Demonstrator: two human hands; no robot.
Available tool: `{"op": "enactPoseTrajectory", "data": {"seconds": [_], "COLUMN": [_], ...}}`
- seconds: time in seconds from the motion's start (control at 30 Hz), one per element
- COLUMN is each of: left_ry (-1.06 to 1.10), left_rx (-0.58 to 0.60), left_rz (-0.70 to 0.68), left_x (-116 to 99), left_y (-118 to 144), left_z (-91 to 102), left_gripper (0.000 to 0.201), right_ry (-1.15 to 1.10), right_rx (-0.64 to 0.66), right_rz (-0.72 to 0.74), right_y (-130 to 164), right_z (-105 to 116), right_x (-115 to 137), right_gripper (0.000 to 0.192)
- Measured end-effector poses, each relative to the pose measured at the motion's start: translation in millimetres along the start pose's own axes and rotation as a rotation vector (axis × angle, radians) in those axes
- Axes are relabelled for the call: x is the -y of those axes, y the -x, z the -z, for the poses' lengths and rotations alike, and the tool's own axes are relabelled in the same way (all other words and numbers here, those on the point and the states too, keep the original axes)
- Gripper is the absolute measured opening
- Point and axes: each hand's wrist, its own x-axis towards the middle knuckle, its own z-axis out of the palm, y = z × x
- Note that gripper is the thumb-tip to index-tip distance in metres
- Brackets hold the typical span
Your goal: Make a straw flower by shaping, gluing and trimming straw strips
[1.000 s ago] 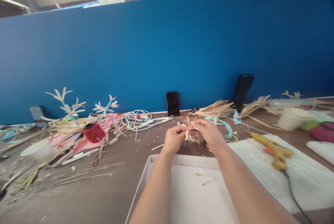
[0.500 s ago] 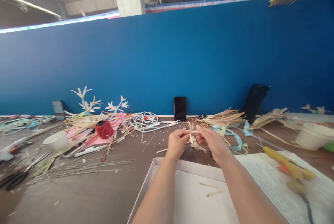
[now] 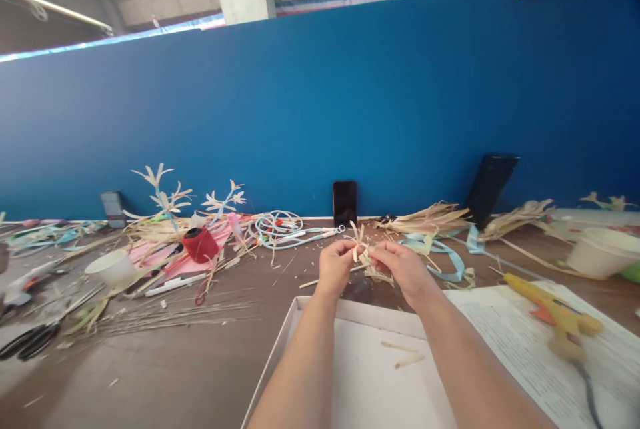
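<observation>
Through the head view, I saw the left hand [image 3: 335, 269] and right hand [image 3: 404, 272] both pinching a pale strip flower [image 3: 360, 236] on the white box's [image 3: 381, 316] far side. I judged its strips were being shaped; the next move called for delicate fingertips.

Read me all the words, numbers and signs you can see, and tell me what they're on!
None can be read.
Paper under the yellow glue gun: rows of print, too small and blurred to read.
Black phone against the blue wall: dark screen, no words showing.
Grey phone-like thing at the left: too small to tell.
</observation>
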Motion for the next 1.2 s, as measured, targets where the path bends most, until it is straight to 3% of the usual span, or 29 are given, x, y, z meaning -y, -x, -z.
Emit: {"op": "enactPoseTrajectory", "data": {"seconds": [0.1, 0.27, 0.4, 0.5, 0.87, 1.2], "left_ry": [-0.006, -0.033, -0.052, -0.082, -0.120, -0.159], "left_rx": [0.012, 0.113, 0.232, 0.285, 0.381, 0.367], "left_rz": [0.006, 0.036, 0.054, 0.043, 0.024, -0.007], "left_x": [-1.4, -0.6, 2.9, 3.9, 6.2, 3.2], "left_y": [0.6, 2.3, 3.3, 3.9, 5.9, 7.5], "left_z": [0.4, -1.2, -2.7, -3.2, -5.0, -5.5], "left_gripper": [0.021, 0.025, 0.022, 0.021, 0.023, 0.022], "right_ry": [-0.033, -0.209, -0.257, -0.186, -0.041, -0.058], "right_rx": [0.007, -0.146, -0.068, -0.092, -0.169, -0.164], "right_rz": [-0.037, -0.089, -0.065, -0.045, -0.069, -0.110], "right_y": [-1.2, -3.8, -3.3, -4.3, -10.9, -8.1], "right_z": [0.8, 3.4, 5.7, 8.5, 16.2, 14.7], "right_x": [-0.5, 0.8, 0.3, -2.7, -12.2, -8.9], "right_gripper": [0.029, 0.042, 0.036, 0.030, 0.015, 0.016]}}
